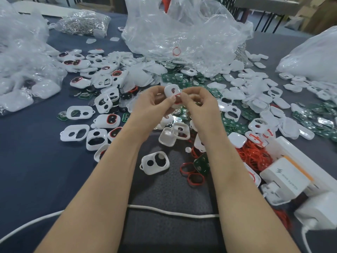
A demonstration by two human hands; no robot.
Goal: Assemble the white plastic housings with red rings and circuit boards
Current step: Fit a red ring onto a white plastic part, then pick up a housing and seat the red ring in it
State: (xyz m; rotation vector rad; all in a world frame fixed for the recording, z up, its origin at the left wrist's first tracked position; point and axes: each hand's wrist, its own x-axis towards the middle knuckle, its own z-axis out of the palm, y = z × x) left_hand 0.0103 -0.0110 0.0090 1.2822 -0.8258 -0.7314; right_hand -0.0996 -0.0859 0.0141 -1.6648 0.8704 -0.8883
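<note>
Both hands meet above the middle of the table around one white plastic housing [170,90]. My left hand [155,105] grips its lower left side, thumb across the front. My right hand [198,103] pinches a red ring [177,96] at the housing's lower opening. Loose red rings [255,154] lie heaped at the right, and two more red rings [191,173] rest close in front. Green circuit boards [175,77] are scattered beyond the hands and more green circuit boards [315,117] lie at the far right. Empty housings [155,162] and housings with rings fitted [108,120] lie at the left.
Large clear plastic bags [182,33] stand at the back, left and right. A bag of metal parts [83,22] sits far left. White chargers and boxes [286,179] crowd the right front edge. A white cable [164,211] runs across the grey mat under my forearms.
</note>
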